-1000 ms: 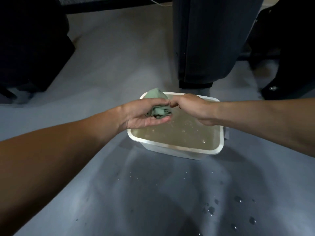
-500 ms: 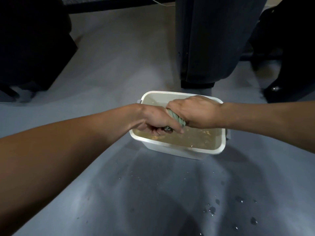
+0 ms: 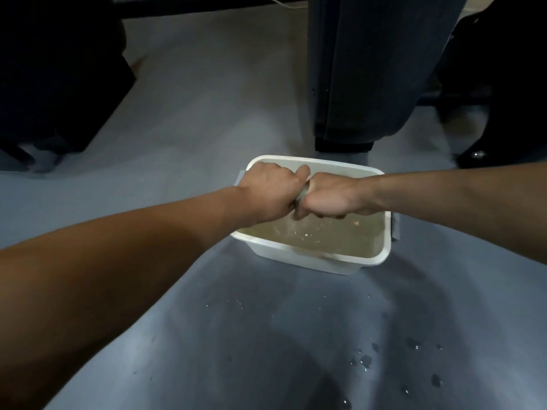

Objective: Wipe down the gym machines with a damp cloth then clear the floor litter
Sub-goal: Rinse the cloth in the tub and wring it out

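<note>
The cloth (image 3: 302, 197) is almost fully hidden: I see only a thin grey-green strip of it between my two fists, which press against each other over the tub (image 3: 313, 255). My left hand (image 3: 270, 190) is clenched around one end, knuckles up, and my right hand (image 3: 328, 198) is clenched around the other end, with the palm side turned toward me. The fingers of both hands are curled under, so I cannot see how much cloth each one holds. The tub stands on the grey floor (image 3: 207, 335) and holds cloudy brownish water (image 3: 334, 235); its far rim is partly covered by my hands. Dark machine parts (image 3: 370, 69) behind are cut off by the frame and hard to make out. Half a second ago more cloth showed between my hands; now the fists are closer together and twisted against each other.
</note>
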